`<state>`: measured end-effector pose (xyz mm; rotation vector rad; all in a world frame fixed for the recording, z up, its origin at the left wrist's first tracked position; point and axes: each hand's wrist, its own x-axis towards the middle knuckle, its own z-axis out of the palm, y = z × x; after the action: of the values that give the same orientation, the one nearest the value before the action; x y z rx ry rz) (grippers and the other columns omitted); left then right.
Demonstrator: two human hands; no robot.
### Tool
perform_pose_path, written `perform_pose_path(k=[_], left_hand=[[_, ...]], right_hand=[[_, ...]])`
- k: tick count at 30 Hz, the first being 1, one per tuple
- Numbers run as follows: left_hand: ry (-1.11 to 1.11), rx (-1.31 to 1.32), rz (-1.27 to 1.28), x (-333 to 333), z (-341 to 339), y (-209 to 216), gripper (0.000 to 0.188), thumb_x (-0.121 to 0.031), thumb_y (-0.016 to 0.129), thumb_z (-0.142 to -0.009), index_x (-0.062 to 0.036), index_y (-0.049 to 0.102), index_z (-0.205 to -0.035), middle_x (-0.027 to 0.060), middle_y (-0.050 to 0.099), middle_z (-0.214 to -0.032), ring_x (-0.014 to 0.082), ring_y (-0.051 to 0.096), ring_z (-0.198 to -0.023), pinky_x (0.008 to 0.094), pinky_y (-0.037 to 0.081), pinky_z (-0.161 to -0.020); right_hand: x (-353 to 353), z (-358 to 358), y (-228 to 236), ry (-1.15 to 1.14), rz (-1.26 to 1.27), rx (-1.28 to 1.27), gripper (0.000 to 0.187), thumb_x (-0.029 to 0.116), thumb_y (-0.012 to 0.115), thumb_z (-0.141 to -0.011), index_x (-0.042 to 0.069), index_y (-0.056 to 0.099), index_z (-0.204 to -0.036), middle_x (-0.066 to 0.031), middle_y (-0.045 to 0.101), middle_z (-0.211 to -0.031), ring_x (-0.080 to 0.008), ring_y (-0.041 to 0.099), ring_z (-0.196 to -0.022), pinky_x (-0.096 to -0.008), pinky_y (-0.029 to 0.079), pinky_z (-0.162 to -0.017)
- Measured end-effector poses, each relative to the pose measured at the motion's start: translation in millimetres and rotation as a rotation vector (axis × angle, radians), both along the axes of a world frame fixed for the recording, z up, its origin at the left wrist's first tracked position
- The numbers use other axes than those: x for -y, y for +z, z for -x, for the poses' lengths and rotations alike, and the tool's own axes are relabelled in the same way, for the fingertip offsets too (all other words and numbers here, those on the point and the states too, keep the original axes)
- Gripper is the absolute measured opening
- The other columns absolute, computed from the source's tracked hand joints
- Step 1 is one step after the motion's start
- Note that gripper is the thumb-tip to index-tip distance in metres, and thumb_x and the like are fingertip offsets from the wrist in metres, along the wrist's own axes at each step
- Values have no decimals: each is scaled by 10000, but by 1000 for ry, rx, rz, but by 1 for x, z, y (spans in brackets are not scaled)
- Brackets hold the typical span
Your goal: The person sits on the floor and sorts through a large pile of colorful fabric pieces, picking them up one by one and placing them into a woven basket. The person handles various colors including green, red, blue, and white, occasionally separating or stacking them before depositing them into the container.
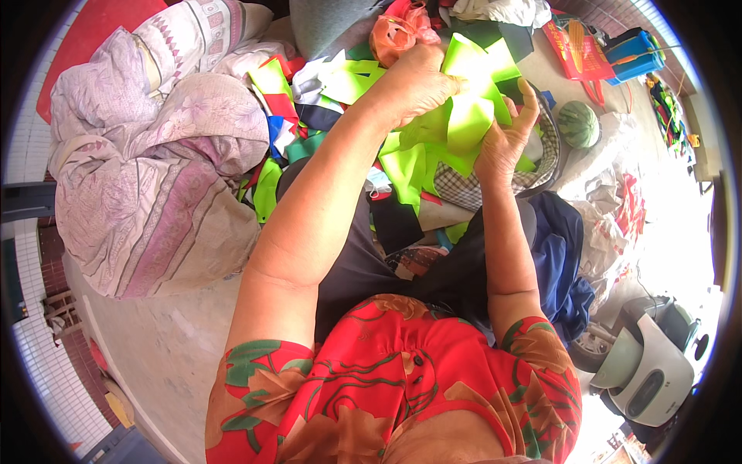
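Observation:
Several neon yellow-green fabric pieces (465, 127) are held up in front of me, bright where sunlight strikes them. My left hand (417, 83) is closed on their upper left part, fingers bent around the cloth. At their right edge, my right hand (510, 138) grips the cloth with the thumb side, one finger raised; part of its grasp is hidden. Just below and behind the hands sits a basket with a checkered cloth lining (461, 188). More neon strips (413, 166) hang or lie beside it. A black fabric piece (396, 224) rests between my legs.
Left of me bulges a large pale patterned cloth bundle (166, 162). Mixed coloured scraps (290, 116) are heaped ahead. A red plastic bag (402, 32) lies beyond my left hand. To the right are a watermelon (580, 124), white plastic sheeting (599, 209) and a grey-white scooter-like vehicle (653, 371).

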<state>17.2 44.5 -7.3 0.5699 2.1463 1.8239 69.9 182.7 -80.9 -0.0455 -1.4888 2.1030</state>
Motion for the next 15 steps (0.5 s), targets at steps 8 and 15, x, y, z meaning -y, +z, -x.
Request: perform_pose_path(k=[8,15], left_hand=[[-109,76,92,3,5,-4,298,-157,645,-849,-19,626,-1112,66,662,-939,139,600,-896,272,447,-832],[-330,-24,35,6,0,7,525,-248,751,-762,1,561,-1183,76,654,-1001,134,603,-921,258,447,-840]], right_hand=[[-10,6,-17,393,334,118,346,-49,588,-842,76,526,-1158,-87,622,-1013,-156,624,-913,-286,539,-790],[-20,11,-26,410,561,53,233,65,553,-901,16,547,-1129,-124,626,-1063,-211,643,-901,-346,560,-786]])
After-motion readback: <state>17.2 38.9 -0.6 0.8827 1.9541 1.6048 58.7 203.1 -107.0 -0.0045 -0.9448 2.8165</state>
